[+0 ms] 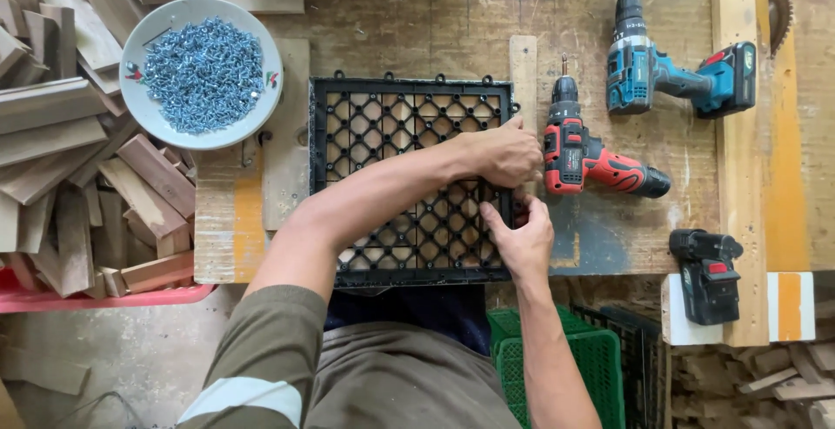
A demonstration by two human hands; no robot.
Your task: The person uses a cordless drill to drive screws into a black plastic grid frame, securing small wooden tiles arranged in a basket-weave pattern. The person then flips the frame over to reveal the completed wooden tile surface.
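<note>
Wood offcuts (pixel 61 159) far left, plate of screws (pixel 202 72) beside. Black plastic grid tile (pixel 391 133) flat mid-bench. Left hand (pixel 504 152) curled over its right edge, right hand (pixel 522 237) fingers pinching that edge below. Red drill (pixel 591 164), teal drill (pixel 670 77) right.

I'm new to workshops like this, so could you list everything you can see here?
Black plastic grid tile: one, black, bench centre.
Round grey bowl of screws: one, silvery-blue screws, left of tile.
Red cordless drill: one, red-black, right of tile.
Blue cordless drill: one, teal-black, upper right.
Black battery charger: one, black, lower right.
Cut wooden blocks: many, brown, far left.
Green plastic crate: one, green, under bench.
Left hand: on tile's right edge.
Right hand: at tile's right edge, lower.
</note>
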